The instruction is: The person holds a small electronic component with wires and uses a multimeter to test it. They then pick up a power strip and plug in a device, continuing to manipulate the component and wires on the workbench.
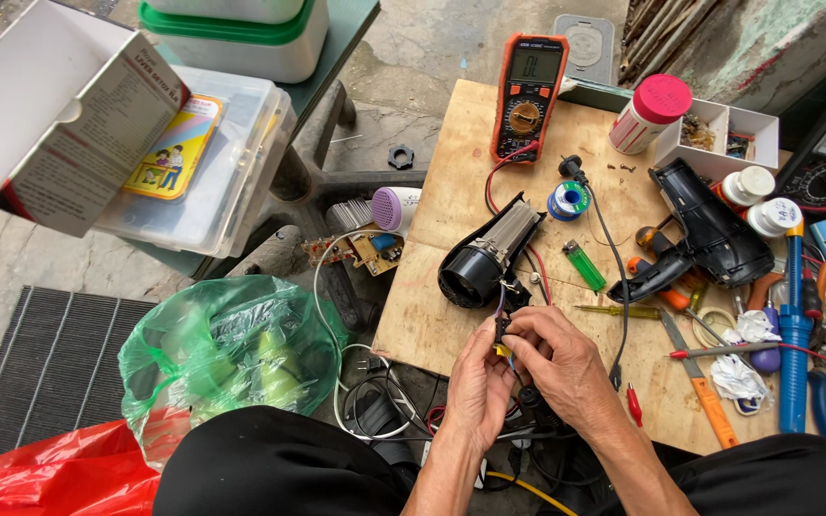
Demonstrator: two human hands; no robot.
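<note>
My left hand and my right hand meet at the near edge of a plywood board. Together they pinch a small black part with a yellow bit, wired to the opened hair dryer core just beyond them. The core is a black barrel with a grey heating element and red wires. The dryer's empty black shell lies to the right. Fingers hide most of the small part.
An orange multimeter sits at the board's far edge, with solder spool, green lighter, screwdrivers, blue solder sucker and bottles to the right. A green plastic bag, a circuit board and stacked boxes lie left.
</note>
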